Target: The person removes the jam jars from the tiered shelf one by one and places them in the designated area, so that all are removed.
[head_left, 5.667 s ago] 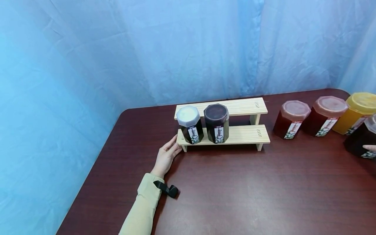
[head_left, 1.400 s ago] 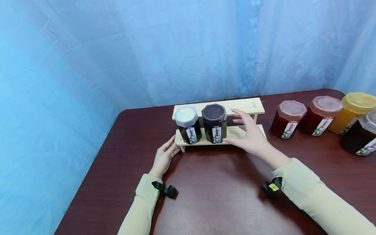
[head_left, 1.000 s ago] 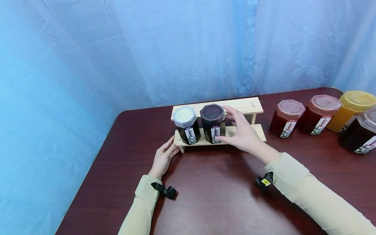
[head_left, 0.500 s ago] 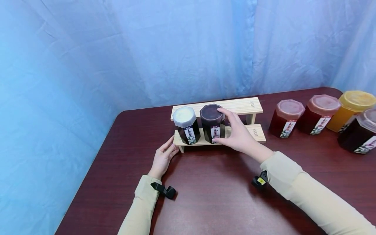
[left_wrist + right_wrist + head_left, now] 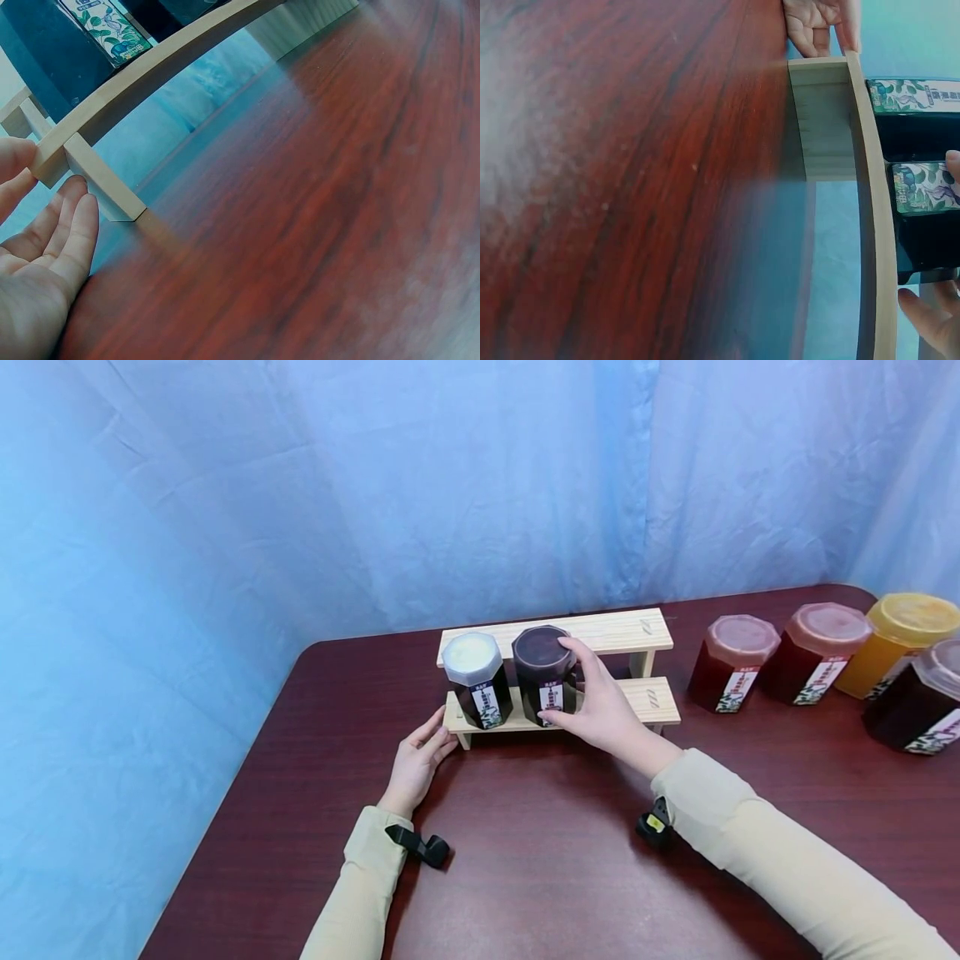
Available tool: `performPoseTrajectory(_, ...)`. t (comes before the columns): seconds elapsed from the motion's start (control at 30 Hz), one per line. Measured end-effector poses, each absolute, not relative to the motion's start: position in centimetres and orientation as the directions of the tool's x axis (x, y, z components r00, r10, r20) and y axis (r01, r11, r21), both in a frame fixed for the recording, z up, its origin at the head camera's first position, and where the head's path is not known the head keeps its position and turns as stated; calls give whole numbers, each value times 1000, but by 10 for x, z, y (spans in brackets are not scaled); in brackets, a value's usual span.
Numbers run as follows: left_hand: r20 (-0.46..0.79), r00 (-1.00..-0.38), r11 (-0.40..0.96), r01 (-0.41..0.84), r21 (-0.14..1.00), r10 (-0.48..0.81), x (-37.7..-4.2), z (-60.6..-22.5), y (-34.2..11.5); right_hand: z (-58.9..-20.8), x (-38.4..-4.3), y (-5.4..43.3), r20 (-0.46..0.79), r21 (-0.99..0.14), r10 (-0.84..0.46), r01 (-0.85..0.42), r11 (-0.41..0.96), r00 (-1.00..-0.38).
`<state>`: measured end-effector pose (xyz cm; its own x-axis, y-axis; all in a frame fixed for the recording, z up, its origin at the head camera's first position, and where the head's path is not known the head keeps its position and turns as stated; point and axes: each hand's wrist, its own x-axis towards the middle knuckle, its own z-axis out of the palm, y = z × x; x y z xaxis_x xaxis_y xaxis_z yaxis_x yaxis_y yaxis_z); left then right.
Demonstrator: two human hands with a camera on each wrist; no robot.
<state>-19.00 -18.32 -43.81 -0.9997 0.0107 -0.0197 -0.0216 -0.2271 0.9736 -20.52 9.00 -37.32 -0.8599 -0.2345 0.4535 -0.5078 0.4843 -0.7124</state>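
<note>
In the head view, a two-step wooden display shelf [image 5: 645, 697] bears two octagonal jars with dark contents on its lower step. The left jar [image 5: 474, 672] has a whitish lid; the second jar [image 5: 542, 672] has a dark purple lid. My right hand [image 5: 600, 706] grips this second jar, thumb on the front by its label and fingers on its right side and lid edge. My left hand [image 5: 414, 767] holds the left end of the lower board, its fingers [image 5: 75, 232] by the shelf's leg in the left wrist view.
Several jars stand at the table's right: two with pink lids and red contents, including the nearer red jar [image 5: 731, 664], a yellow jar [image 5: 896, 643] and a dark jar [image 5: 911, 706]. A blue curtain [image 5: 480, 485] hangs behind the dark red-brown table [image 5: 525, 860].
The right hand has come from the dark jar at the far right and closed round the second jar on the shelf. The left hand stays at the shelf's end; the jars stand as before.
</note>
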Motion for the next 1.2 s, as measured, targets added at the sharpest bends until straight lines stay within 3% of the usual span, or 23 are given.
performPoseTrajectory(1.2, -30, -1000, -227, -28, 973, -6, -188, -434, -182, -378, -194, 84, 491, -685, -117, -465, 560, -863)
